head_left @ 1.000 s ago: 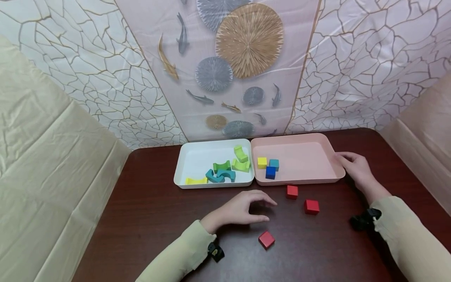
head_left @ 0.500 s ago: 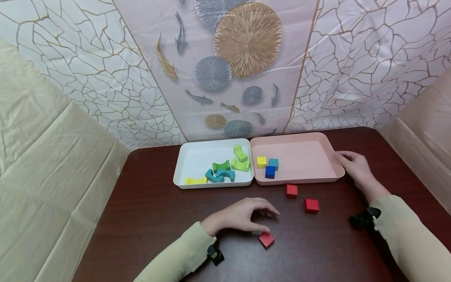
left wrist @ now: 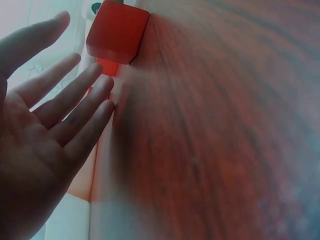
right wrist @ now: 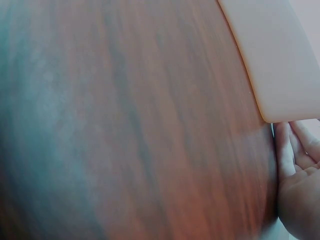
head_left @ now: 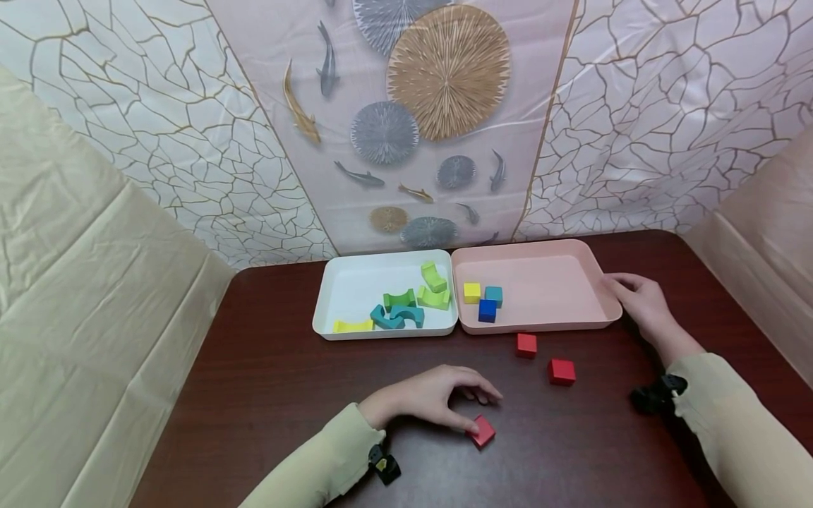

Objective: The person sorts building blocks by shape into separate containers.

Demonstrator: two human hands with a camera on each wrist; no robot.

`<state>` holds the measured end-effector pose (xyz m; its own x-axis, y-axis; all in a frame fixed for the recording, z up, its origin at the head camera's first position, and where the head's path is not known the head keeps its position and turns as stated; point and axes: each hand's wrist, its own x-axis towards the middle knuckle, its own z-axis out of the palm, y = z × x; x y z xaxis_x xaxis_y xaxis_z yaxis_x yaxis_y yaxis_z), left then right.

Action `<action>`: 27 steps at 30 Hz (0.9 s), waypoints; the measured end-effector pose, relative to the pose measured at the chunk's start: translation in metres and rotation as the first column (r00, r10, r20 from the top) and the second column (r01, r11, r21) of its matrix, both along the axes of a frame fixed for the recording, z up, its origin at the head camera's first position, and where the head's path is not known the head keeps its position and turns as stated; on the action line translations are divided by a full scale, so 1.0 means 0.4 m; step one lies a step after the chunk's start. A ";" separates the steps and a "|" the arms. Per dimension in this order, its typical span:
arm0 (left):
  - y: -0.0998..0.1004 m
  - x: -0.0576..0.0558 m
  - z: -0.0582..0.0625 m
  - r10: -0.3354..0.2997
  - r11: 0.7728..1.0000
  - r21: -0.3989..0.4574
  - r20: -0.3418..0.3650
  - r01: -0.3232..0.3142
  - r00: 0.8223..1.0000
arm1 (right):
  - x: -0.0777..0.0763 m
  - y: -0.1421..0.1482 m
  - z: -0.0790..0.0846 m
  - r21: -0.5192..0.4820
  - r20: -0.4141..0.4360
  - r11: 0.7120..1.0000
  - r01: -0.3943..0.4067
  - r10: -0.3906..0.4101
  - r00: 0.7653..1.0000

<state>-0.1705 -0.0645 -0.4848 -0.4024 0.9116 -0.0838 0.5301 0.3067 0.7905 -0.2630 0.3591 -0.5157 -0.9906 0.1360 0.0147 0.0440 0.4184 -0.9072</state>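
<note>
In the head view my left hand (head_left: 432, 396) hovers over the front of the table, palm sideways, with its thumb tip at a red cube (head_left: 484, 432). From the left wrist the same red cube (left wrist: 117, 30) appears beyond the spread, fairly straight fingers (left wrist: 75, 112), and the thumb stands apart from it. My right hand (head_left: 644, 307) rests at the right end of the pink tray (head_left: 540, 327), its fingertips touching the rim. In the right wrist view its fingers (right wrist: 285, 150) lie against the tray's outer side, partly hidden. Two more red cubes (head_left: 526, 345) (head_left: 562, 372) lie in front of the tray.
Inside the pink tray are a yellow cube (head_left: 472, 293), a teal cube (head_left: 494, 295) and a blue cube (head_left: 487, 311). A white tray (head_left: 346, 282) adjoins it on the left, holding several arch-shaped blocks (head_left: 406, 315). A patterned cloth (head_left: 444, 197) hangs behind the table.
My left hand has come down and nearer to the front red cube, bringing its thumb to the cube. My right hand and both trays have stayed in place.
</note>
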 end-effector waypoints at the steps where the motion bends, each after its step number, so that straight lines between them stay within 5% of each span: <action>1: -0.001 0.000 0.000 -0.006 1.000 0.003 -0.002 0.006 1.000 | 0.000 -0.001 0.000 -0.001 -0.001 1.000 0.002 -0.002 1.000; 13: -0.008 -0.001 -0.004 -0.063 0.998 -0.026 0.030 0.064 0.998 | 0.002 0.001 0.001 -0.009 0.012 1.000 -0.005 0.005 1.000; 27: -0.007 0.000 -0.005 -0.069 0.996 -0.050 -0.025 0.068 0.997 | 0.001 -0.001 0.000 0.010 0.014 1.000 -0.004 0.004 1.000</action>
<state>-0.1703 -0.0672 -0.4870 -0.3422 0.9320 -0.1197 0.5716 0.3076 0.7607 -0.2626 0.3587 -0.5159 -0.9912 0.1323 0.0025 0.0548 0.4277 -0.9023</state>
